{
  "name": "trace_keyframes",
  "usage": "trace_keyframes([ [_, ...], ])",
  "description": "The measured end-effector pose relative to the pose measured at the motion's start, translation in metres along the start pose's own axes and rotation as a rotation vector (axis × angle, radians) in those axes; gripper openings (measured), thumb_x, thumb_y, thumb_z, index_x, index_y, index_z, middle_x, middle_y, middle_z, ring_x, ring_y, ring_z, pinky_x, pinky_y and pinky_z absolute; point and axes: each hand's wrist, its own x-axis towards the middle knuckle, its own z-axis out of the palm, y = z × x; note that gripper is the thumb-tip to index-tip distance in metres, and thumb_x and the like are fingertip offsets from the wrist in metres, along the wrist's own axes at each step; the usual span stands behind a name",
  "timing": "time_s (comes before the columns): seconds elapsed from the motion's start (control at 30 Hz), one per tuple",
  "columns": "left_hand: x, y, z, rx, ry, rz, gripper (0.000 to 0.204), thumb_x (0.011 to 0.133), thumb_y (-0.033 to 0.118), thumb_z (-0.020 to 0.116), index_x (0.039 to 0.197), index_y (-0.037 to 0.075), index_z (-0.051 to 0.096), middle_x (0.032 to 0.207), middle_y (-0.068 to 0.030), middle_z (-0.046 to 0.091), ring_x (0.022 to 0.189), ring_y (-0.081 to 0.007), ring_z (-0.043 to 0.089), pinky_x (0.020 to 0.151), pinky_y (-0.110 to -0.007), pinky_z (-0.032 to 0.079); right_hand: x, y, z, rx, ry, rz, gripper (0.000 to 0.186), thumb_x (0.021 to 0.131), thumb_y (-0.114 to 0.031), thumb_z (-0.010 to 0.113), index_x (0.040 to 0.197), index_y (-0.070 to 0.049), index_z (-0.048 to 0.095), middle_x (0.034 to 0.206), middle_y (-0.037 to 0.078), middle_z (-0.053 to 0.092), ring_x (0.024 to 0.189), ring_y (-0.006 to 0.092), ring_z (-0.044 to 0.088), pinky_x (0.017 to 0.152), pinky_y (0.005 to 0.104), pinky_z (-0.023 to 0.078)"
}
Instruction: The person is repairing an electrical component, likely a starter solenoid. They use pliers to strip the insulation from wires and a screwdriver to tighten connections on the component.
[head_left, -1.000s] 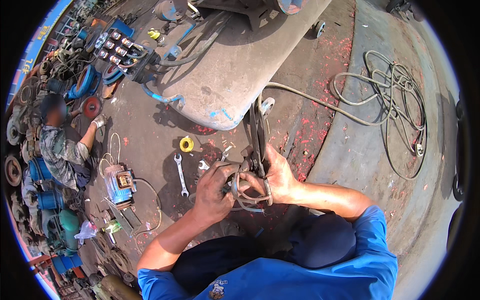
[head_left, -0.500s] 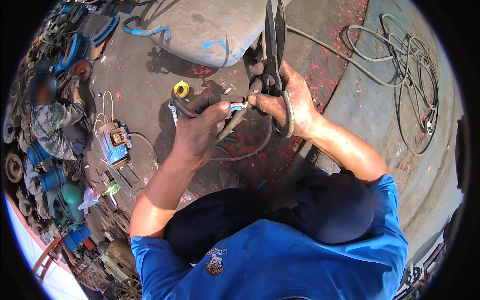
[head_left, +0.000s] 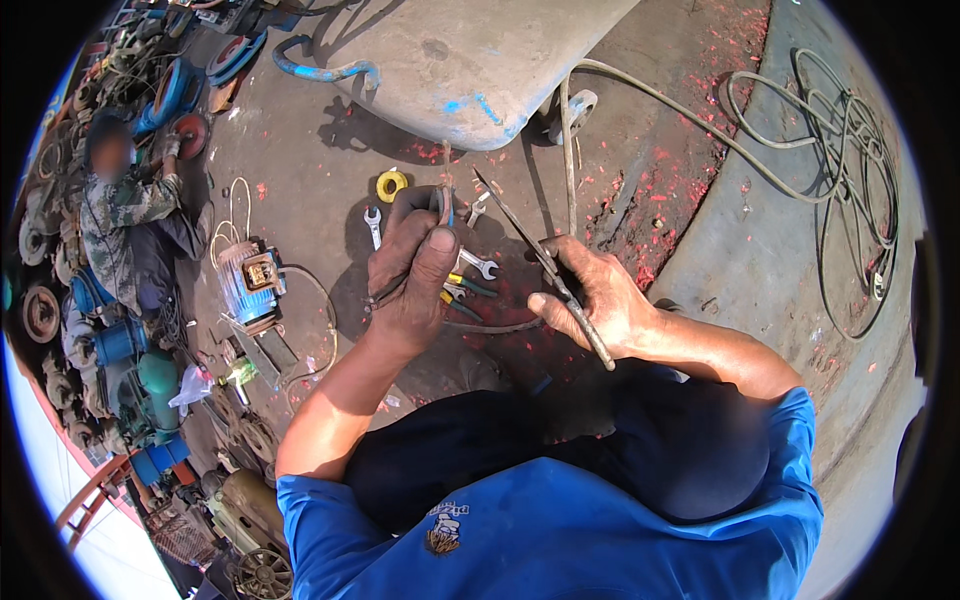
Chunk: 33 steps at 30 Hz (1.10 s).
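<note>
My left hand [head_left: 405, 275] is closed on a cable, and the cable's thin wire ends [head_left: 446, 204] stick up past the fingertips, one of them blue. My right hand [head_left: 605, 305] grips a pair of large dark scissors [head_left: 540, 252] by the handles. The blades look edge-on and point up and left, apart from the wires. On the ground beyond and between my hands lie wrenches [head_left: 480, 264], pliers with yellow and green handles [head_left: 470, 286] and a yellow roll of tape [head_left: 391, 184]. Another wrench [head_left: 373, 228] lies just left of my left hand.
A blue electric motor [head_left: 250, 282] with its terminal box uncovered stands to the left. Ahead is a pale metal panel [head_left: 460, 70] with a blue bent tube [head_left: 325, 70]. Coiled cable [head_left: 850, 170] lies at right. A person [head_left: 130, 215] crouches by piled machine parts at far left.
My hands have moved apart. The scissors have swung from upright to slanting left, away from the cable, and my right hand has let the cable go and come lower.
</note>
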Motion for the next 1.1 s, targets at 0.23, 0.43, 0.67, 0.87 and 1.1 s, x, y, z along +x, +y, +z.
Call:
trace_keyframes([
  [0.23,0.002,0.002,0.004,0.205,-0.105,0.199,0.024,0.098,0.019,0.061,0.097,-0.006,0.059,0.108,-0.0182,0.053,0.094,-0.0291,0.053,0.085,-0.037,0.045,0.005,-0.006,0.004,0.016,0.024,-0.171,0.036,0.086,-0.024,0.073,0.109,-0.002,0.057,0.077,0.017,0.065,0.069,0.0351,0.066,0.063,0.0435,0.053],
  [0.43,0.005,-0.007,0.005,0.223,-0.199,0.241,0.028,0.099,0.023,0.059,0.096,-0.005,0.059,0.101,-0.0172,0.052,0.091,-0.0306,0.053,0.081,-0.038,0.045,0.006,-0.010,-0.006,0.050,0.002,-0.112,0.030,0.087,-0.027,0.075,0.099,-0.002,0.064,0.075,0.014,0.065,0.067,0.0222,0.065,0.061,0.0390,0.051],
  [0.67,0.005,-0.006,-0.003,-0.011,-0.144,-0.043,0.037,0.097,0.034,0.064,0.096,-0.003,0.059,0.093,-0.0104,0.052,0.084,-0.0198,0.051,0.076,-0.034,0.044,0.002,0.024,-0.001,0.264,0.092,-0.073,0.022,0.090,-0.021,0.071,0.097,-0.001,0.066,0.070,0.003,0.059,0.065,0.0088,0.052,0.058,0.0296,0.045],
  [0.87,-0.005,-0.010,-0.001,-0.026,-0.246,-0.424,0.044,0.096,0.036,0.066,0.119,0.000,0.055,0.093,-0.0085,0.058,0.087,-0.0151,0.055,0.080,-0.032,0.047,0.016,0.005,-0.021,0.032,0.368,-0.393,0.046,0.084,-0.004,0.072,0.126,0.000,0.053,0.100,0.012,0.063,0.090,0.0222,0.061,0.080,0.0354,0.049],
  [1.1,-0.009,-0.009,0.022,0.058,-0.312,-0.259,0.049,0.085,0.024,0.074,0.124,0.002,0.054,0.093,-0.0086,0.060,0.083,-0.0147,0.056,0.077,-0.030,0.047,0.031,-0.029,-0.029,-0.185,0.255,-0.594,0.043,0.081,-0.006,0.077,0.117,-0.001,0.055,0.098,0.011,0.066,0.088,0.0219,0.065,0.079,0.0358,0.052],
])
